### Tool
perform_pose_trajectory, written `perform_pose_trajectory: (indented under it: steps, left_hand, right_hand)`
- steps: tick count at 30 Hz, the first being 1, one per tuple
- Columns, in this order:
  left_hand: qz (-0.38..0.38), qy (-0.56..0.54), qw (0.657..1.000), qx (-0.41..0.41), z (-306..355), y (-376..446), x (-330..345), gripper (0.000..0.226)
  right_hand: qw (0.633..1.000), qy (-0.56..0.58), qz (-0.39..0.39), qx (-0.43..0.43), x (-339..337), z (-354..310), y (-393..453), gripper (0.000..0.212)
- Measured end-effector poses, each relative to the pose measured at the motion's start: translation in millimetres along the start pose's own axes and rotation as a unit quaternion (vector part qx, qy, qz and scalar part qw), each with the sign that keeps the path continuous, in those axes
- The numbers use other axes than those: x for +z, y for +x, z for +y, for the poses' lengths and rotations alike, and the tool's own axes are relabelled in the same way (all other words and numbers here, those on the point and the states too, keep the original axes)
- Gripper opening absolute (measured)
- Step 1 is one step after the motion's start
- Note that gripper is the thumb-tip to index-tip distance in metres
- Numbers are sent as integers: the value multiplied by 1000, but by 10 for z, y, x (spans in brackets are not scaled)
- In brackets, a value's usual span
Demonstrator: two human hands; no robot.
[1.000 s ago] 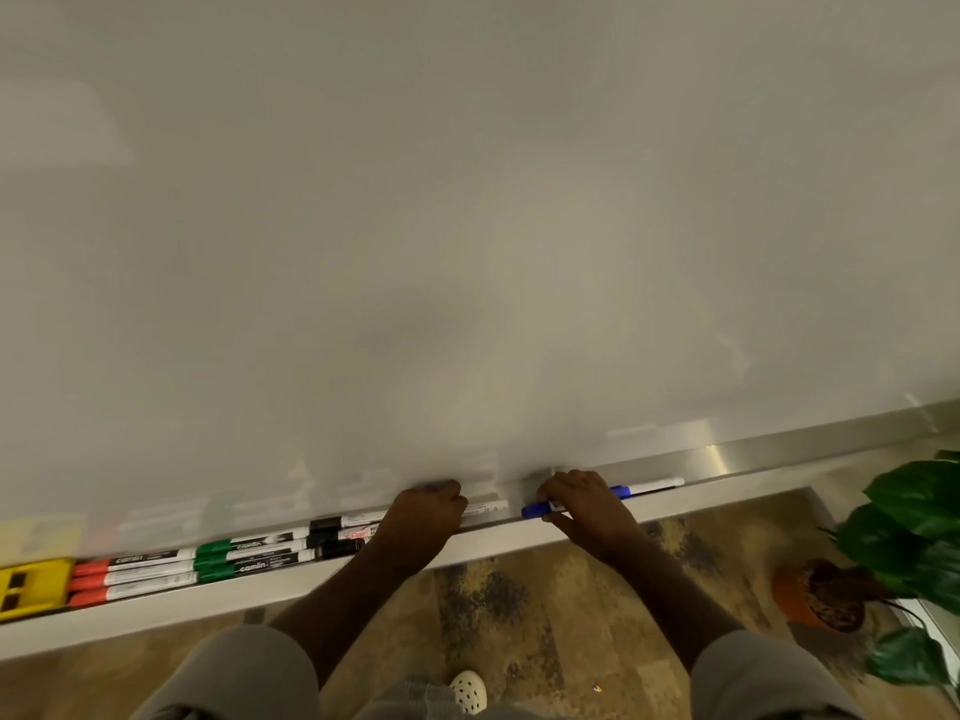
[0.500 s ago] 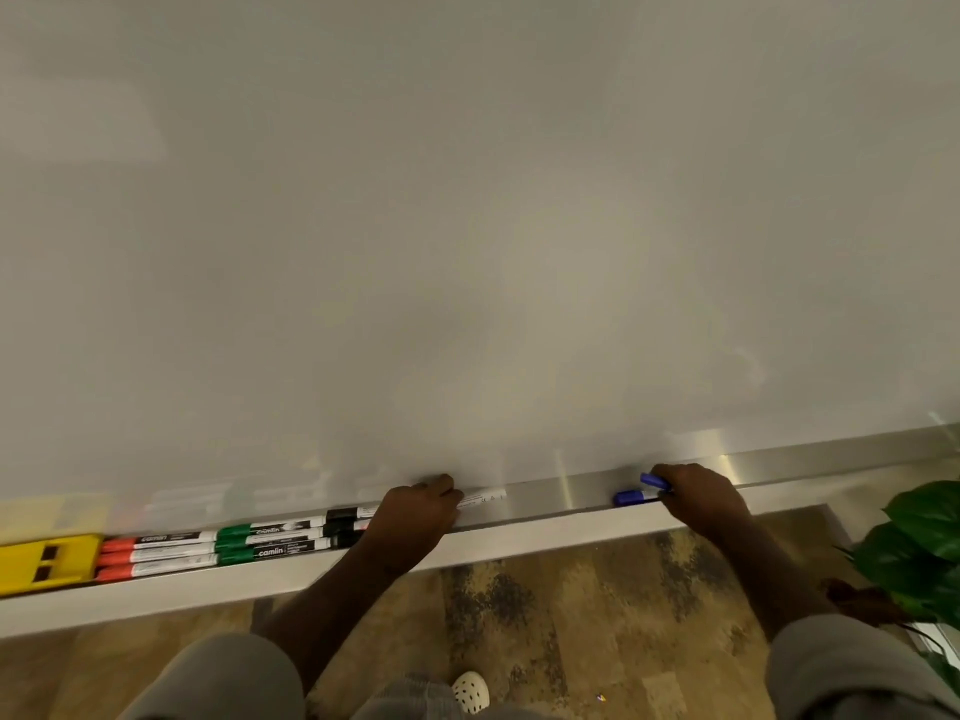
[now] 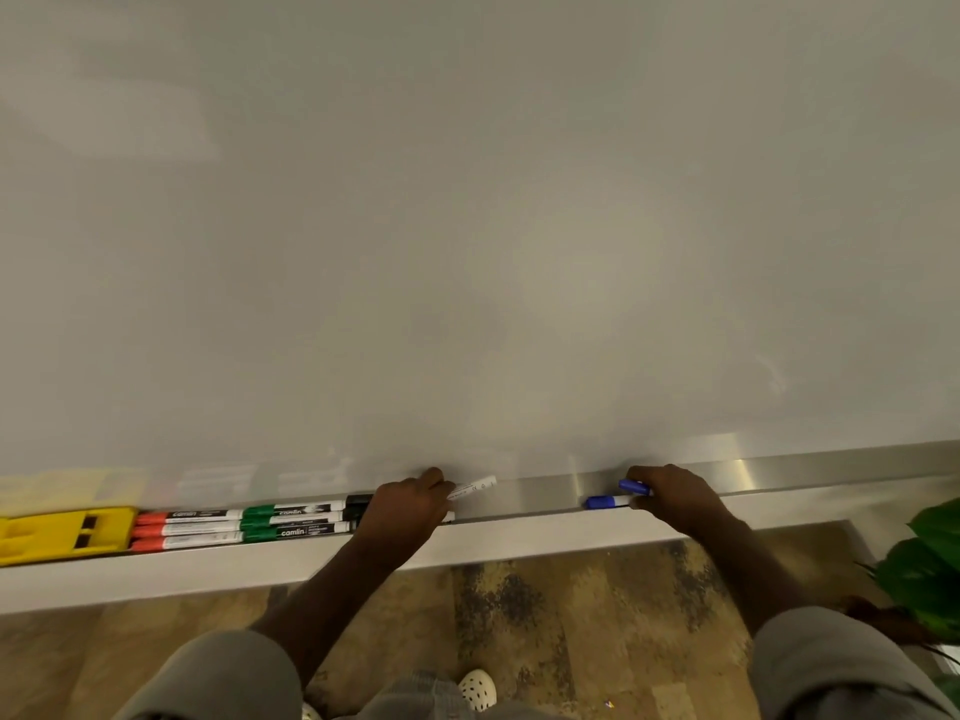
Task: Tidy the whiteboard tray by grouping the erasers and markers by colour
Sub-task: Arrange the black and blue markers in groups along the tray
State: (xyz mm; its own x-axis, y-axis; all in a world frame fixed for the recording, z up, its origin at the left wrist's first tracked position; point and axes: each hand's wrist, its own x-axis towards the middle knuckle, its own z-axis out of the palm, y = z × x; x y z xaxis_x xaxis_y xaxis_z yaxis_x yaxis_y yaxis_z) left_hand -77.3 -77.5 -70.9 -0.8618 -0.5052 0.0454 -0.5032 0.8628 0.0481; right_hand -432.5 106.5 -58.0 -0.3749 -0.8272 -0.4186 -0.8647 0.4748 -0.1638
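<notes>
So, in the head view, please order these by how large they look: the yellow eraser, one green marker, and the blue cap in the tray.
1. yellow eraser, although its left end is cut off by the picture edge
2. green marker
3. blue cap, clearly the smallest

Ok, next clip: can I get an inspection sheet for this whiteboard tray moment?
Surface: whiteboard tray, long ledge under a blank whiteboard.
Job's things: yellow eraser at far left; beside it three red markers, then three green markers, lying in rows; black markers partly hidden by the hand; two blue markers apart on the right.
Clutter: nothing seen.
Grippers: left hand closed on a white marker barrel; right hand closed on the blue markers.
Cables: nothing seen.
Surroundings: patterned floor, potted plant at right.
</notes>
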Motion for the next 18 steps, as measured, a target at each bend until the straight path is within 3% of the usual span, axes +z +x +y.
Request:
perform_pose_trajectory:
  steps: [13, 18]
  left_hand:
    - [22, 4, 999, -23, -189, -303, -78, 17]
    - [14, 13, 1000, -16, -185, -270, -119, 18]
  right_hand:
    - [987, -8, 34, -155, 400, -1390, 168, 17]
    - [983, 75, 32, -167, 472, -1483, 167, 22]
